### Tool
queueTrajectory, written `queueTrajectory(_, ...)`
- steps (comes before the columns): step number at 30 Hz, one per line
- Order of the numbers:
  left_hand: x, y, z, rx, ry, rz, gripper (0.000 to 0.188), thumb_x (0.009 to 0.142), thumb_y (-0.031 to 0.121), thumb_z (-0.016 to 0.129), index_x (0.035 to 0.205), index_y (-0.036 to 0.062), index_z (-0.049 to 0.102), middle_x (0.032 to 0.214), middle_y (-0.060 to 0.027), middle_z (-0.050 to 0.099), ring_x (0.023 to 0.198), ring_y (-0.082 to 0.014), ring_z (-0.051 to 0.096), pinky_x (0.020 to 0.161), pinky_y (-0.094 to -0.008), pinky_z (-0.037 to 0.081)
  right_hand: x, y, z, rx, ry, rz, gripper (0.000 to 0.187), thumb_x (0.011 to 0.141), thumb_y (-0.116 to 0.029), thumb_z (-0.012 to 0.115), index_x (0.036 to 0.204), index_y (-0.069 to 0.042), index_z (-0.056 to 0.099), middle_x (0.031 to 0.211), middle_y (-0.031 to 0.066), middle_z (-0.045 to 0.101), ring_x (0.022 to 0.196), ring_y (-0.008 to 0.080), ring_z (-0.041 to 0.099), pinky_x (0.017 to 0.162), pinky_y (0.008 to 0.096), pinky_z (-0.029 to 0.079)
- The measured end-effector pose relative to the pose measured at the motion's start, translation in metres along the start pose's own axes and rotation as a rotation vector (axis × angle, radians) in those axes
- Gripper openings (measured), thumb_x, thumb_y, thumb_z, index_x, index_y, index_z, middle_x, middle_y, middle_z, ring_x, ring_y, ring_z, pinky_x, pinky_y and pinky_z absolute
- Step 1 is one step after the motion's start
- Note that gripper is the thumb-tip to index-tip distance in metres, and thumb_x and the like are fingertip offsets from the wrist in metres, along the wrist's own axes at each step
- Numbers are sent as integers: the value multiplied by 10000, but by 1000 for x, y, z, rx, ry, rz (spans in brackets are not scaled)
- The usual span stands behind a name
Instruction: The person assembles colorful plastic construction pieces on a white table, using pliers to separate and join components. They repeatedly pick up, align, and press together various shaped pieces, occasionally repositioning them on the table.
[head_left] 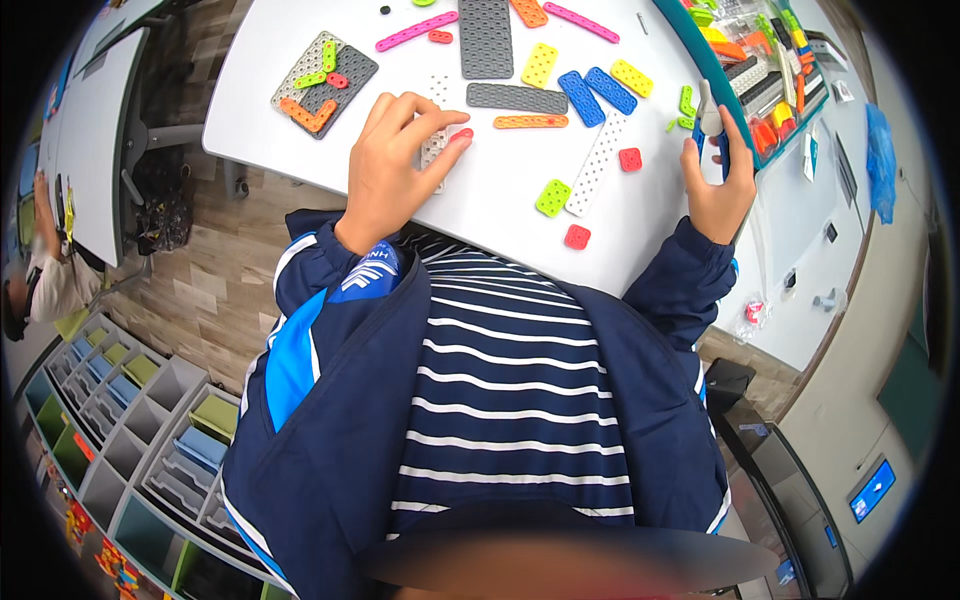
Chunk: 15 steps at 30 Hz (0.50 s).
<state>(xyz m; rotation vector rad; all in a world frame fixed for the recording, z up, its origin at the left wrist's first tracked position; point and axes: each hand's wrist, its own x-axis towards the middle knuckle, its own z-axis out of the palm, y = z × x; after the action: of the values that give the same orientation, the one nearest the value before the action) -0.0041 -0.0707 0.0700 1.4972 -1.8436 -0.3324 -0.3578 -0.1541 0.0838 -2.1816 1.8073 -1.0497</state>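
Observation:
My left hand [392, 165] is over the near left part of the white table, thumb and forefinger closed on a small red piece [461, 133]. Under and beside its fingers lies a pale perforated plate [434, 151], partly hidden. At the right, my right hand [722, 192] has its fingers wrapped round a pliers-like tool [709, 118] with a grey head and blue grips. Left of my left hand sits a joined piece of grey plates [345, 75], with green, orange and red parts on top.
Loose building parts lie across the table [500, 200]: a dark grey bar [517, 98], an orange strip [531, 122], blue plates [579, 98], a white perforated strip [597, 165] and a green square [552, 198]. A teal-edged bin [747, 137] of parts stands far right. Another person's arm [46, 220] shows far left.

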Motion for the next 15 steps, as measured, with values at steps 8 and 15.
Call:
queueTrajectory(8,34,14,44,-14,-69,181,199,799,122,839,976,84,755,1033,-35,650,967,-243,595,809,-350,522,-19,-59,8,309,-241,-153,581,775,-59,760,1349,-25,672,1147,149,704,890,203,694,741,304,554)
queueTrajectory(15,35,16,48,-7,-99,144,164,805,70,796,937,59,700,1017,-48,651,949,-250,597,805,-370,504,-11,-96,1,356,-347,-204,586,767,-74,761,1344,-41,663,1132,131,706,833,207,708,718,304,573)
